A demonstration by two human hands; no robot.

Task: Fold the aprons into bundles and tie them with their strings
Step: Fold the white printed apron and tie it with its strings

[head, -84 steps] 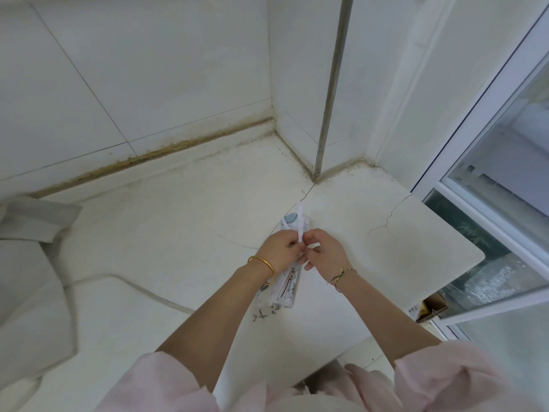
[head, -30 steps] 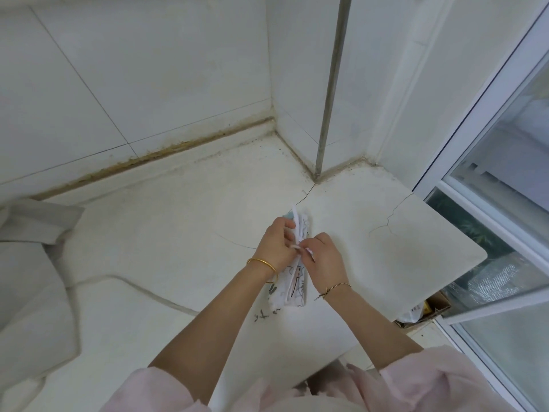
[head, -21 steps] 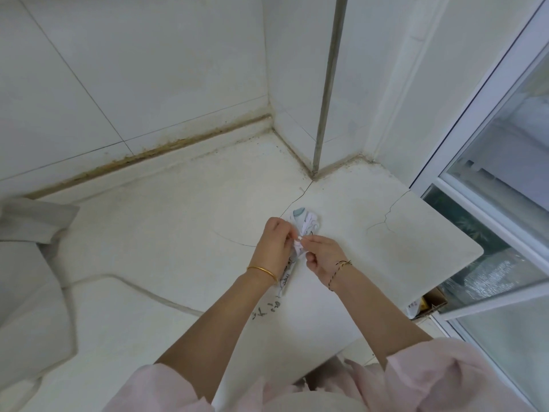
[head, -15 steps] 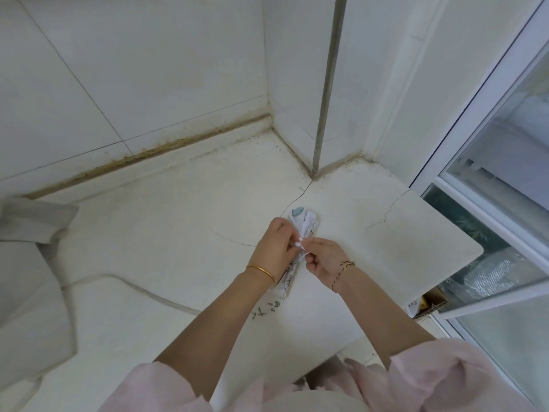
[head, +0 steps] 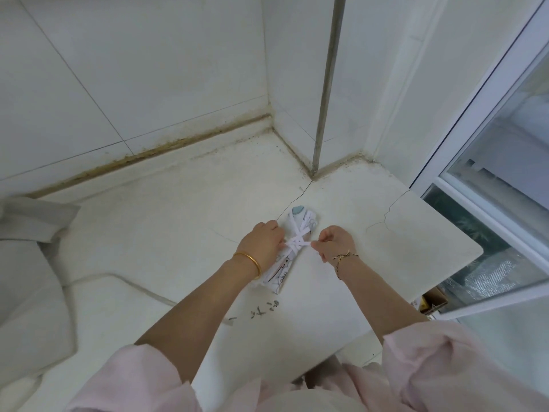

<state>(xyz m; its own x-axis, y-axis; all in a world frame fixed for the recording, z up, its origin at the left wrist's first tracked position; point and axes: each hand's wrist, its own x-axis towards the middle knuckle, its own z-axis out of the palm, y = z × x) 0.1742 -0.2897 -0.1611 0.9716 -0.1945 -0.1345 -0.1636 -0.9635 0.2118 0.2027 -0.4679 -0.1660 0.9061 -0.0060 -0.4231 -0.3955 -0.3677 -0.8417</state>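
A white printed apron, rolled into a narrow bundle (head: 286, 263), lies on the cracked white counter (head: 148, 233). White apron strings (head: 298, 237) cross over its middle in several wraps. My left hand (head: 263, 245) sits on the bundle's left side and pinches one string end. My right hand (head: 334, 243), just right of the bundle, pinches the other end, and the string runs taut between the two hands.
Grey-white cloth (head: 26, 263) lies heaped at the left edge of the counter. A metal pipe (head: 325, 84) runs down the tiled corner behind. The counter's rounded right edge (head: 463, 248) ends beside a sliding glass window (head: 490, 173). A cardboard box (head: 432, 300) shows below.
My hands have moved apart to either side of the bundle, drawing the string ends sideways. The strings, earlier bunched between my fingers, now lie crossed and tight over the bundle.
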